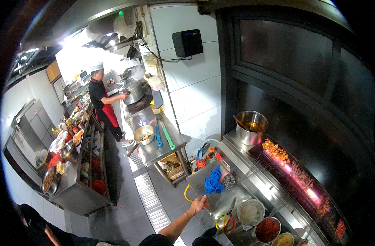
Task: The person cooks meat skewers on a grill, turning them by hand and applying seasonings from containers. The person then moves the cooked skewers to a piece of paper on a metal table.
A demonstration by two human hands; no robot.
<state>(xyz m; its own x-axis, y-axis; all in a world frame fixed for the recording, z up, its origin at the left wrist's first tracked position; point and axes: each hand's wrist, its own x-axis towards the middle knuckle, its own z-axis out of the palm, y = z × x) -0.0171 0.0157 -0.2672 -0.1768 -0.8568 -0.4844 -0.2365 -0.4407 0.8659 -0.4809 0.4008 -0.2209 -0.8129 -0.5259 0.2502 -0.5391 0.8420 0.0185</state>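
My left hand point(200, 205) is at the near left edge of a stainless steel shelf point(219, 203), its fingers curled; whether it grips the edge is hidden. Beyond it lie a crumpled blue cloth point(214, 181) and a steel wool scourer point(229, 180). Scissors point(229, 218) with yellow and red handles rest to its right. Only fingertips of my right hand point(303, 242) show at the bottom rim, by the ends of thin skewers point(311, 229). Near them stand a tub point(250, 212) under clear plastic, a bowl of red spice point(268, 229) and a bowl of yellowish powder point(283, 240).
Meat skewers lie over a glowing grill point(312, 196), with a steel pot of brown liquid point(251, 127) at its far end. A pan point(144, 135) sits on a side table. One person point(103, 101) handles a large pot point(134, 91); another person's sleeve point(33, 220) shows lower left.
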